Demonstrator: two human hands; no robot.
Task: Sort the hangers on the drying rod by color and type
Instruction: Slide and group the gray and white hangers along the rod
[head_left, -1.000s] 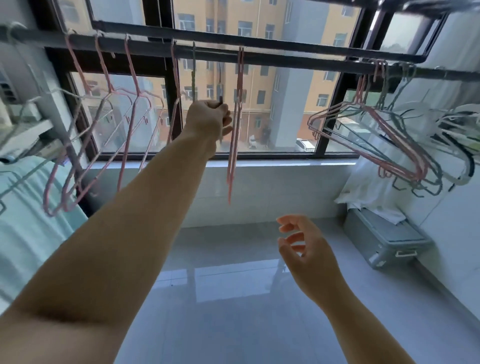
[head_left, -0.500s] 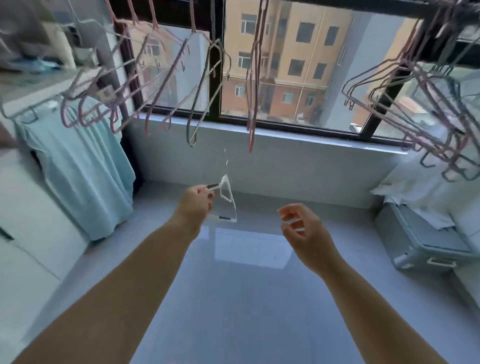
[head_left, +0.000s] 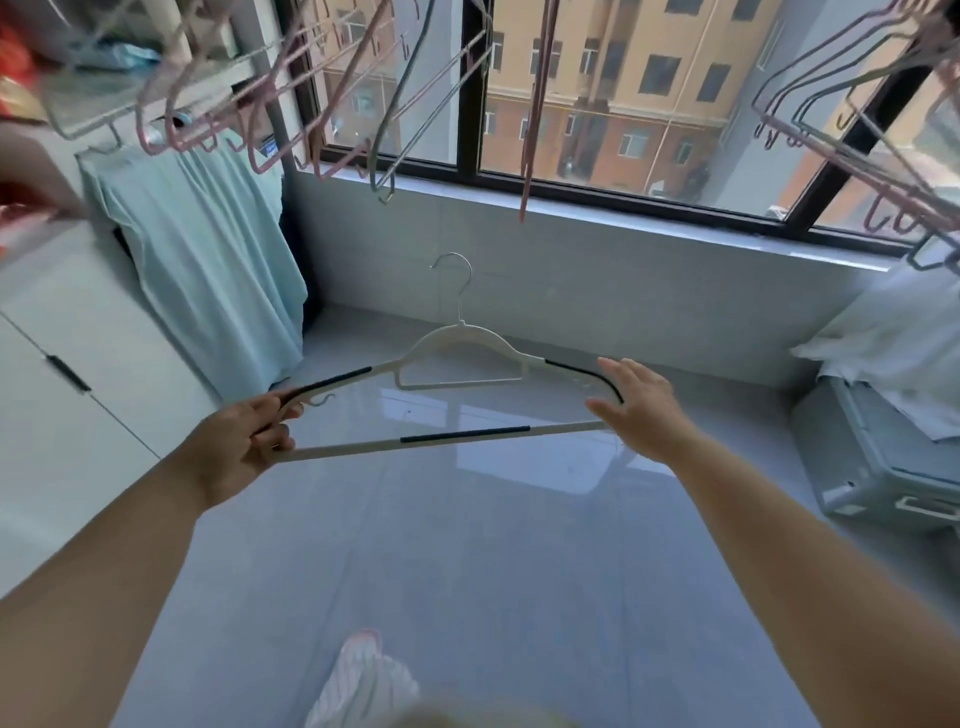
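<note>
1. The white hanger (head_left: 465, 435) is slim, with a silver metal hook, black non-slip strips on both shoulders and another black strip along the middle of its bottom bar.
2. It is off the rod, held low and nearly flat over the glossy grey floor (head_left: 467, 571), with its hook pointing far toward the window wall.
3. The left hand (head_left: 244, 441) pinches the hanger's left end, thumb and curled fingers closed on the corner where the shoulder meets the bar.
4. The right hand (head_left: 644, 410) is wide open, fingers straight and spread, its palm meeting the hanger's right end.
5. Both arms reach forward, well apart, with the hanger spanning between them.
6. Overhead, a pink hanger (head_left: 537, 104) hangs edge-on, with a grey hanger (head_left: 387, 171) to its left.
7. A pale blue garment (head_left: 208, 260) hangs at the far left.
</note>
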